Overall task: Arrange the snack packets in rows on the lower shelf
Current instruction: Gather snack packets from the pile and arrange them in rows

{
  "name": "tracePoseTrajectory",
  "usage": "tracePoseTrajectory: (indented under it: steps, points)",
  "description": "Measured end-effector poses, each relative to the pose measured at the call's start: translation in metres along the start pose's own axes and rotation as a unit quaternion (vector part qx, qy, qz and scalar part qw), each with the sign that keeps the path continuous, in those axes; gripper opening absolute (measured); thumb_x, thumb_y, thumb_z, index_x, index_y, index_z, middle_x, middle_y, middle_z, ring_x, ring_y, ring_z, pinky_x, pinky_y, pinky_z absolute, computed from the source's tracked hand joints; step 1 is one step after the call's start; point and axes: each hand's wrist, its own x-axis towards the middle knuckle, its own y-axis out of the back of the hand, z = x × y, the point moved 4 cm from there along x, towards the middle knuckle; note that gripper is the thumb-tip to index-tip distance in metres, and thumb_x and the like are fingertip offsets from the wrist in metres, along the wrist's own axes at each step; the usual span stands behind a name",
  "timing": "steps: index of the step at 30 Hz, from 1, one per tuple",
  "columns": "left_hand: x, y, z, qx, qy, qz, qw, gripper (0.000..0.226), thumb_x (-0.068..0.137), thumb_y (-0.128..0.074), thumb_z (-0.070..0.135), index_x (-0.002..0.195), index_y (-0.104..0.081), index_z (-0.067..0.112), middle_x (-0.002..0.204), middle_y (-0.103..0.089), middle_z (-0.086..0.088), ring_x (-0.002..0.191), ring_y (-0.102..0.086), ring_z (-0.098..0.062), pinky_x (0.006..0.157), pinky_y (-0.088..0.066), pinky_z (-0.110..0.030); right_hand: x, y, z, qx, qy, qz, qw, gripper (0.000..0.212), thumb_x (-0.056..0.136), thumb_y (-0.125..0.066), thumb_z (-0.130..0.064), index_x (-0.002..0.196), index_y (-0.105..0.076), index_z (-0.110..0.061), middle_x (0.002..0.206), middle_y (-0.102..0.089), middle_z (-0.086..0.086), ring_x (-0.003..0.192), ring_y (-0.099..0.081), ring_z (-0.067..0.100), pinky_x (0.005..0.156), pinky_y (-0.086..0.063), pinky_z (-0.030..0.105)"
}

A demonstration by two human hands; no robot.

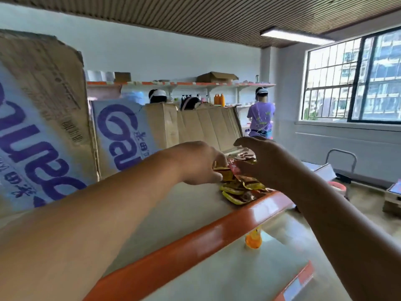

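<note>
my left hand (201, 165) pinches a yellow packet (221, 169) at the near edge of the heap of snack packets (240, 191), which lies on the shelf (191, 204) by its orange lip (195, 237). my right hand (263, 162) arches over the heap, fingers curled; i cannot tell whether it holds one

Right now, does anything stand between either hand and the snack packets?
Nothing visible does. The left hand pinches one of the snack packets at the pile's left edge; the right hand curves right over the pile, nothing between.
</note>
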Motion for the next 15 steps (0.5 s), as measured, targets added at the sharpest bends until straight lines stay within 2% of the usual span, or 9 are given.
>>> tracePoseTrajectory:
  steps: [4,5,7,9,12,15]
  points:
    - [0.051,-0.009,0.0,-0.037,0.076,-0.043,0.995,0.037,0.093,-0.065,0.048,0.129,-0.061,0.043,0.115,-0.069,0.005,0.096,-0.067,-0.016,0.09,-0.056,-0.037,0.045,-0.012,0.035,-0.016,0.017,-0.106,0.994,0.046,0.085,-0.079,-0.033,0.127,-0.063,-0.027,0.11,-0.067,-0.003,0.086,-0.063,0.013,0.069,-0.05,0.023]
    - [0.061,-0.013,-0.001,-0.049,0.092,-0.05,0.993,0.037,0.092,-0.067,0.048,0.128,-0.062,0.041,0.11,-0.071,0.005,0.093,-0.068,-0.015,0.089,-0.057,-0.036,0.056,-0.016,0.041,-0.03,0.021,-0.144,0.989,0.043,0.086,-0.078,-0.034,0.126,-0.064,-0.027,0.11,-0.067,-0.004,0.086,-0.063,0.012,0.068,-0.049,0.022]
    - [0.074,-0.022,-0.004,-0.068,0.121,-0.057,0.989,0.036,0.092,-0.068,0.049,0.127,-0.064,0.04,0.108,-0.072,0.005,0.094,-0.069,-0.015,0.089,-0.058,-0.036,0.078,-0.027,0.05,-0.069,0.032,-0.22,0.973,0.037,0.088,-0.076,-0.034,0.122,-0.065,-0.027,0.112,-0.067,-0.005,0.089,-0.064,0.013,0.075,-0.054,0.029]
    - [0.077,-0.031,-0.007,-0.069,0.134,-0.052,0.987,0.038,0.091,-0.067,0.051,0.128,-0.064,0.042,0.115,-0.068,0.007,0.103,-0.066,-0.015,0.093,-0.055,-0.036,0.099,-0.04,0.053,-0.091,0.05,-0.266,0.958,0.031,0.089,-0.074,-0.036,0.118,-0.066,-0.028,0.107,-0.065,-0.007,0.09,-0.062,0.012,0.08,-0.054,0.032]
    - [0.071,-0.048,-0.013,-0.07,0.139,-0.075,0.985,0.048,0.093,-0.064,0.056,0.139,-0.058,0.045,0.136,-0.062,0.008,0.12,-0.059,-0.015,0.103,-0.049,-0.038,0.123,-0.06,0.048,-0.087,0.073,-0.3,0.947,0.022,0.088,-0.071,-0.043,0.106,-0.068,-0.031,0.1,-0.067,-0.007,0.089,-0.064,0.013,0.085,-0.056,0.038]
    - [0.062,-0.059,-0.016,-0.076,0.149,-0.085,0.982,0.059,0.093,-0.062,0.061,0.148,-0.046,0.048,0.153,-0.05,0.01,0.131,-0.053,-0.015,0.109,-0.045,-0.038,0.129,-0.079,0.039,-0.12,0.11,-0.345,0.924,0.023,0.091,-0.066,-0.039,0.11,-0.069,-0.026,0.104,-0.069,-0.003,0.092,-0.064,0.017,0.087,-0.055,0.039]
